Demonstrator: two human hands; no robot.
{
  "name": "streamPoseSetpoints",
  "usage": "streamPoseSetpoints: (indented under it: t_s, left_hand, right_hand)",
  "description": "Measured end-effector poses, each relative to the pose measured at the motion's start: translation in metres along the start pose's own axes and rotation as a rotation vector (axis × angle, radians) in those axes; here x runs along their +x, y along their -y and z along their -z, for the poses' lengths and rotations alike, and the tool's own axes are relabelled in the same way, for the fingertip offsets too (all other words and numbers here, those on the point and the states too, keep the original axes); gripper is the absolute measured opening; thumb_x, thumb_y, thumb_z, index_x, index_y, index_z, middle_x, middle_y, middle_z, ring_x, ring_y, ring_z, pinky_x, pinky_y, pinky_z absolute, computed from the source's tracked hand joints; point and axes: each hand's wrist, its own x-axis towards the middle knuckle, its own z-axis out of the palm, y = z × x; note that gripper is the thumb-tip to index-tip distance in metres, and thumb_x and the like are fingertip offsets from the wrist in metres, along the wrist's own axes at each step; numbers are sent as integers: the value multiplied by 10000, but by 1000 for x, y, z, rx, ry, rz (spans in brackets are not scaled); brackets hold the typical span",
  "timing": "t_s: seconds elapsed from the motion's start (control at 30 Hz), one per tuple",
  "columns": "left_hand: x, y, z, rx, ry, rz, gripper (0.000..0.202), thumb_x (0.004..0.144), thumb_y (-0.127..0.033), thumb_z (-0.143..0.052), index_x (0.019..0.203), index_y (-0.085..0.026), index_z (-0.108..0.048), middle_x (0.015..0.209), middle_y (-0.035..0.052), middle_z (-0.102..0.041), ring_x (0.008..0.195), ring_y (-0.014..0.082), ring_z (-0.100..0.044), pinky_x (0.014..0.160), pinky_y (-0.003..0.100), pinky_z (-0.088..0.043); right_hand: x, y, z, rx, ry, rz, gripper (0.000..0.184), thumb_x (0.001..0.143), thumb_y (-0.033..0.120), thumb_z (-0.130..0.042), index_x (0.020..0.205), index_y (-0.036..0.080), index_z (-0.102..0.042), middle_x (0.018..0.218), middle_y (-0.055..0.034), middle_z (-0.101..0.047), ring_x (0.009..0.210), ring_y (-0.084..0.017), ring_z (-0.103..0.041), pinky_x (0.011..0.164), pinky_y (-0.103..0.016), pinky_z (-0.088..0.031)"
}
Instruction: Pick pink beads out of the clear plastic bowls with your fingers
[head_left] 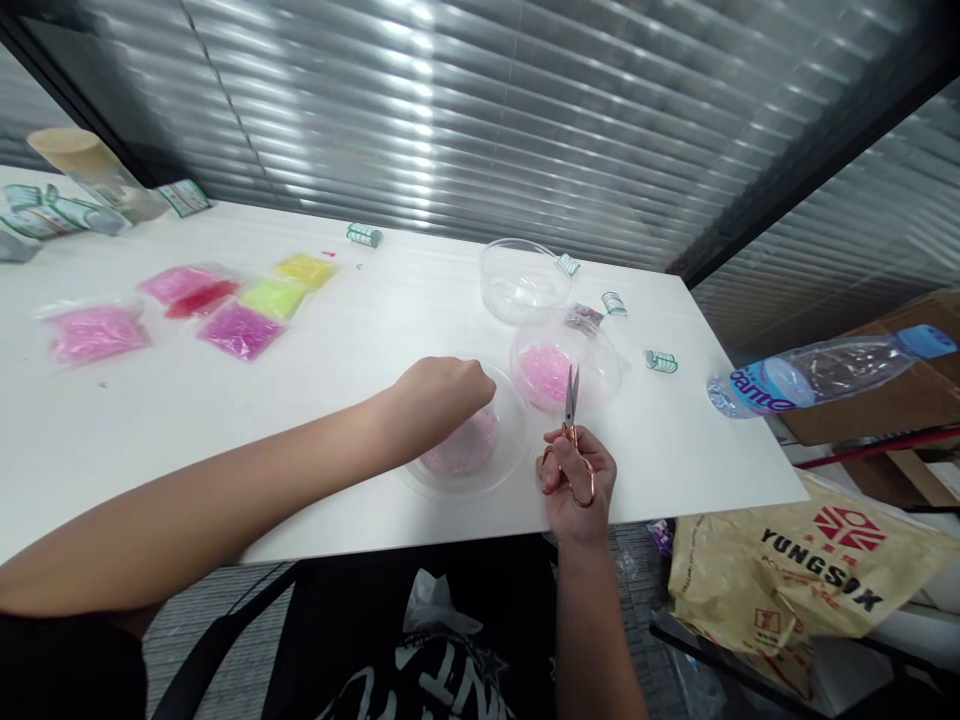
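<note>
My right hand (576,487) holds a pair of small rose-gold scissors (572,420), blades pointing up and closed, just off the table's near edge. My left hand (439,397) reaches over a clear plastic bowl (504,465) with pink beads in it, fingers curled down into the bowl; what they pinch is hidden. A second clear bowl (600,365) of lighter pink beads sits just behind the scissors. A third, empty clear bowl (523,280) stands farther back.
Several bags of pink, red, green and yellow beads (225,305) lie at the left of the white table (337,330). Small thread spools (661,361) are scattered about. A plastic water bottle (817,372) lies right of the table, a yellow bag (795,580) below it.
</note>
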Motion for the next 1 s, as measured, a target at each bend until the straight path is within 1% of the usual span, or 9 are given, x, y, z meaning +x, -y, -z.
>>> streamPoseSetpoints:
  t_s: [0.1,0.13,0.2,0.3,0.37,0.43,0.6,0.8,1.0]
  left_hand:
    - [-2,3,8,70,82,-11,225,744,66,-502,763,-114,-636,766,72,-635,627,177,-632,465,244,-335]
    - [-4,5,12,57,80,-31,220,769,47,-496,797,-120,-637,801,71,-640,638,171,-630,471,246,-328]
    - [-6,10,20,-15,54,-78,211,824,-7,-480,867,-143,-636,872,59,-652,668,158,-622,497,245,-335]
    - [-10,21,33,-197,-18,-132,184,897,-122,-470,964,-191,-626,959,27,-659,757,150,-617,583,245,-385]
    - [-12,27,40,-316,-67,-184,170,921,-182,-469,997,-202,-620,985,19,-655,825,148,-610,662,247,-411]
    - [-13,29,44,-422,-95,-254,163,927,-212,-476,1012,-201,-615,1003,19,-648,867,144,-600,714,242,-418]
    - [-11,25,42,-568,-89,-395,153,914,-173,-499,1014,-189,-615,1067,34,-618,915,132,-583,753,219,-420]
    - [-10,18,39,-618,-49,-427,124,902,-135,-531,959,-194,-623,1047,19,-614,889,111,-585,750,204,-428]
    - [-9,15,36,-646,-17,-454,122,906,-144,-535,970,-187,-630,1032,30,-616,846,106,-588,730,206,-445]
  right_hand:
    - [-1,-1,2,-11,31,10,231,696,353,-782,712,165,-649,464,81,-450,337,-29,-340,341,-170,-257]
    - [-2,-1,4,-20,52,14,226,702,356,-775,718,168,-651,464,80,-447,337,-31,-335,341,-172,-251]
    - [-4,-1,8,-42,120,18,234,698,376,-770,731,174,-658,473,75,-452,340,-36,-322,338,-180,-234]
    - [-7,-1,15,-102,281,6,286,641,410,-795,743,176,-666,491,60,-474,354,-46,-310,341,-193,-194]
    - [-8,0,18,-144,387,-17,312,602,416,-814,733,176,-665,466,66,-453,360,-48,-287,360,-201,-169]
    - [-9,2,18,-174,445,-42,320,577,413,-825,714,177,-659,427,82,-408,364,-47,-257,380,-208,-165]
    - [-9,5,15,-190,449,-52,346,532,428,-837,684,177,-655,411,88,-387,376,-53,-255,393,-216,-174]
    - [-9,6,13,-204,435,-45,317,535,411,-829,667,178,-659,410,88,-389,376,-55,-258,397,-214,-189]
    - [-9,8,12,-208,418,-60,320,510,407,-837,649,178,-662,403,86,-390,372,-56,-259,389,-210,-185]
